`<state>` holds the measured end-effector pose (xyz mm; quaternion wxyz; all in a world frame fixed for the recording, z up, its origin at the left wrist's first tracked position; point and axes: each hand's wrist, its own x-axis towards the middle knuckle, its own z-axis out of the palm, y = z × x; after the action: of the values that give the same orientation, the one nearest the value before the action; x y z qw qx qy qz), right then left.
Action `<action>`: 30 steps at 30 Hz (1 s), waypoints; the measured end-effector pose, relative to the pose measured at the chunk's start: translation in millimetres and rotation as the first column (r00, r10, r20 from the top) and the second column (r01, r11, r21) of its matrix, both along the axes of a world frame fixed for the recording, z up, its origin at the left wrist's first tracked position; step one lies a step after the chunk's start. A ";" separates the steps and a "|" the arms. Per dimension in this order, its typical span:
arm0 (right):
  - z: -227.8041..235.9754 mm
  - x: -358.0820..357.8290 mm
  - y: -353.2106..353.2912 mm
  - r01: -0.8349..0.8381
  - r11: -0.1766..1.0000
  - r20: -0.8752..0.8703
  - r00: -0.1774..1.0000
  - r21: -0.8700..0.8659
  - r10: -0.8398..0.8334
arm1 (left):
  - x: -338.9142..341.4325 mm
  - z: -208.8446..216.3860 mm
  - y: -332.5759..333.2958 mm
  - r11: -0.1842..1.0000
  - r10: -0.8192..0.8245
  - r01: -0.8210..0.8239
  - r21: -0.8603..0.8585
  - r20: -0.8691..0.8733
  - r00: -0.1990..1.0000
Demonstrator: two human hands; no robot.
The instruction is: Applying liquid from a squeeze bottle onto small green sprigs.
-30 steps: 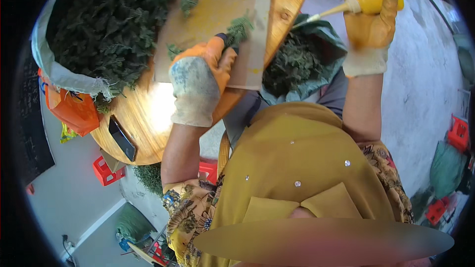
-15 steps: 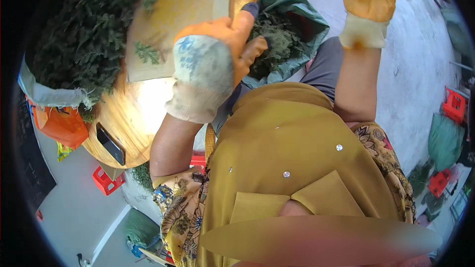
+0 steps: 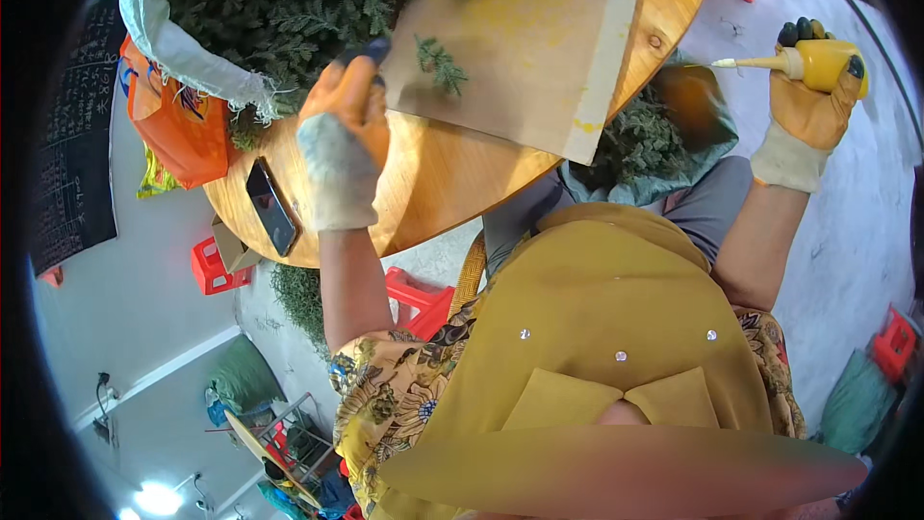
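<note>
One round wooden table fills the upper middle of your view; on its left side stands a white sack, packed with a heap of dark green foliage; right of the heap lies a flat brown board, spotted with yellow; beyond its right edge, by your legs, a green bag holds more foliage; an orange bag sits below the sack's rim.

Your gloved left hand is at the heap's lower edge, by the board's left side; I cannot tell whether its blurred fingers are clamped on anything; your gloved right hand, well apart to the right, is wrapped around a yellow squeeze bottle, its thin nozzle pointing left; a dark phone lies below the left hand; a small green sprig lies on the board, just right of the left hand's fingertips, untouched.
</note>
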<state>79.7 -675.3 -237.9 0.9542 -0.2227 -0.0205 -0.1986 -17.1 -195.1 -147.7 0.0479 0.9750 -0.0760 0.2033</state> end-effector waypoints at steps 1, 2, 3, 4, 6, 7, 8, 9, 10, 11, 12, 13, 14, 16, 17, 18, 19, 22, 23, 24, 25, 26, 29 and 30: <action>1.6 1.2 1.9 -0.009 1.000 0.005 1.000 -0.003 0.009 | 8.9 -5.1 -0.3 0.997 -0.076 0.075 0.033 0.021 0.997; 2.1 2.0 2.6 -0.034 0.999 -0.003 0.999 0.002 0.034 | 17.3 -6.1 -3.5 0.997 -0.068 0.067 0.029 0.026 0.997; 2.5 1.2 2.3 -0.051 0.999 -0.014 0.999 0.007 0.051 | 28.0 -5.4 -8.6 0.985 -0.154 0.152 0.086 0.023 0.988; 3.3 1.6 4.6 -0.059 0.998 -0.010 0.998 0.002 0.059 | 33.7 -5.5 -9.8 0.964 -0.230 0.225 0.144 0.016 0.973; 4.8 1.7 7.6 -0.067 0.998 -0.017 0.998 -0.013 0.067 | 47.4 -13.0 -6.8 0.952 -0.252 0.254 0.172 -0.034 0.967; 5.5 1.1 8.1 -0.067 0.998 -0.014 0.998 -0.018 0.067 | 51.2 -16.0 -6.9 0.935 -0.279 0.292 0.202 -0.089 0.956; 6.3 0.5 9.0 -0.071 0.997 -0.022 0.997 -0.014 0.071 | 51.3 -17.6 -7.0 0.936 -0.280 0.291 0.199 -0.085 0.956; 6.4 -1.1 10.6 -0.072 0.997 -0.034 0.997 -0.007 0.071 | 50.9 -18.4 -7.0 0.945 -0.278 0.290 0.150 -0.098 0.956; 7.3 -1.2 13.4 -0.068 0.998 -0.035 0.997 -0.008 0.068 | 50.4 -19.2 -7.7 0.952 -0.276 0.287 0.102 -0.111 0.955; 8.2 0.1 17.1 -0.027 0.999 -0.048 0.999 -0.020 0.026 | 50.2 -19.5 -10.5 0.951 -0.280 0.291 0.100 -0.112 0.954; 9.2 1.0 17.9 0.014 0.999 -0.063 0.998 -0.033 -0.016 | 49.4 -18.8 -16.2 0.929 -0.369 0.367 -0.041 -0.029 0.929; 8.4 1.1 16.7 0.017 0.999 -0.067 0.998 -0.036 -0.019 | 48.4 -17.2 -23.0 0.879 -0.440 0.445 -0.175 0.066 0.896; 6.6 0.9 15.5 0.005 1.000 -0.053 0.999 -0.018 -0.006 | 47.2 -15.1 -32.2 0.877 -0.443 0.447 -0.178 0.063 0.894; 5.7 1.9 15.9 -0.010 1.000 -0.040 0.999 -0.004 0.010 | 43.8 -10.0 -50.6 0.759 -0.520 0.497 -0.421 0.068 0.852; 5.6 2.3 18.7 -0.002 1.000 -0.048 0.999 -0.015 0.001 | 43.7 -14.8 -45.7 0.815 -0.492 0.465 -0.346 0.012 0.870; 5.4 3.0 20.0 0.008 1.000 -0.055 0.998 -0.025 -0.009 | 43.3 -14.8 -48.5 0.813 -0.494 0.467 -0.347 0.012 0.869; 5.0 3.5 18.6 0.010 1.000 -0.056 0.998 -0.025 -0.012 | 41.5 -14.0 -52.7 0.791 -0.454 0.402 -0.462 -0.002 0.891; 5.9 2.5 16.5 -0.051 0.999 -0.025 0.998 -0.016 0.050 | 37.0 -19.8 -49.7 0.815 -0.329 0.327 -0.479 0.082 0.941; 7.2 2.7 19.1 -0.026 1.000 -0.044 0.999 -0.014 0.026 | 34.8 -22.8 -47.9 0.871 -0.242 0.302 -0.387 0.195 0.950; 7.8 3.4 19.6 -0.005 1.000 -0.065 0.998 -0.016 0.004 | 26.8 -24.2 -50.9 0.869 -0.244 0.303 -0.392 0.192 0.950; 5.4 4.2 16.6 0.003 1.000 -0.067 0.998 -0.020 -0.004 | 15.2 -23.3 -55.4 0.883 -0.207 0.261 -0.389 0.178 0.962; 1.7 5.1 13.9 -0.029 1.000 -0.038 0.999 -0.010 0.029 | 6.9 -24.0 -59.9 0.896 -0.168 0.220 -0.386 0.163 0.972; 5.7 4.3 20.6 -0.050 0.999 -0.019 0.999 0.005 0.050 | -14.9 -28.0 -79.2 0.942 -0.266 0.295 -0.157 0.185 0.946; 10.0 1.7 29.8 -0.042 0.999 -0.031 0.999 0.009 0.042 | -22.7 -23.7 -87.8 0.947 -0.268 0.282 -0.151 0.107 0.957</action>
<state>81.4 -645.5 -227.9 0.9593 -0.2215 -0.0095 -0.1752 -39.8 -282.9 -171.4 0.1530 0.9380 -0.1962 0.2415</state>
